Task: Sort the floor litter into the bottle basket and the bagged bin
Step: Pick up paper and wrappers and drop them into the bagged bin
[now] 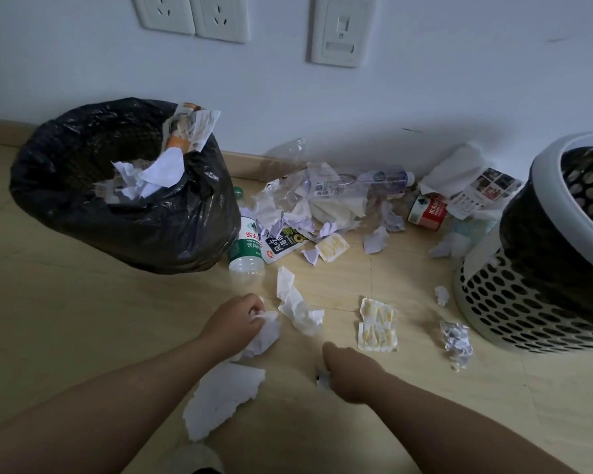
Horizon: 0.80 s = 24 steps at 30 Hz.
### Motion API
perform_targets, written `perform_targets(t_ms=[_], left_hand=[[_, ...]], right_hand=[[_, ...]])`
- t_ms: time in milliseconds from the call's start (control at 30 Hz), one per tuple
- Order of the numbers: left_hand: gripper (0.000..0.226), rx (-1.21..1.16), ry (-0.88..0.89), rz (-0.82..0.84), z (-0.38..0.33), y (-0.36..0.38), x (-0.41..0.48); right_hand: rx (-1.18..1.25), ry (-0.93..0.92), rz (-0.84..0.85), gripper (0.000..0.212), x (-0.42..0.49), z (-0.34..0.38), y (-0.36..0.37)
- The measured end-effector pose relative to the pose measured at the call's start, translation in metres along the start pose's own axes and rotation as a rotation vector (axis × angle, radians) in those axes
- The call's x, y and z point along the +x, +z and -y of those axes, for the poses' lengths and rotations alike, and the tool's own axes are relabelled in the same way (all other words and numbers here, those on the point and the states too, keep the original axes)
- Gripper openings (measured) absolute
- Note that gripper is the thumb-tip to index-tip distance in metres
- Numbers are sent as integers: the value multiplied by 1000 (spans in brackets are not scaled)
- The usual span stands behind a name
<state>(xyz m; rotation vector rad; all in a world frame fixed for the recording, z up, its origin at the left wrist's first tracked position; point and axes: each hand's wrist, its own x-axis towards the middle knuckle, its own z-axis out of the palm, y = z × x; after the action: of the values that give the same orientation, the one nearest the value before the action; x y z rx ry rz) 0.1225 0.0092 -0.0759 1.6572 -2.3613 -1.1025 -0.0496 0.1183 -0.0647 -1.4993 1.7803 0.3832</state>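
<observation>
Since your left grip [240, 319] is pinching the crumpled paper [266, 336] on the floor [83, 336] around 6 o'clock, you're mid-pickup on the paper step. Right grip [350, 374] is curled over a small scrap [322, 379] just beside it, can't tell if it's actually got hold. Next move calls for a lift and swing to the bagged bin [134, 234] at 10 o'clock, not the bottle basket [493, 302] at 3. Crumpled paper's long axis runs roughly 12-to-6, top end tipped toward 1

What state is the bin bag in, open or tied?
Open: the bin bag has its mouth spread wide, with crumpled paper showing inside.
</observation>
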Motion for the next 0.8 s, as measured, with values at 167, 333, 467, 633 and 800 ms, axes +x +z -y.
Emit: perform_targets(t_ms=[167, 333, 467, 633, 800], left_hand=[[16, 8, 56, 21, -25, -6, 11], [24, 82, 88, 35, -52, -17, 23], [16, 89, 70, 34, -76, -30, 42], [18, 130, 84, 56, -99, -31, 70], [13, 107, -4, 63, -107, -25, 92]], right_hand=[[100, 83, -107, 10, 0, -12, -39], [181, 163, -190, 13, -1, -28, -72], [308, 215, -301, 17, 12, -43, -93], [503, 258, -394, 32, 27, -65, -105], [464, 325, -460, 35, 31, -94, -96]])
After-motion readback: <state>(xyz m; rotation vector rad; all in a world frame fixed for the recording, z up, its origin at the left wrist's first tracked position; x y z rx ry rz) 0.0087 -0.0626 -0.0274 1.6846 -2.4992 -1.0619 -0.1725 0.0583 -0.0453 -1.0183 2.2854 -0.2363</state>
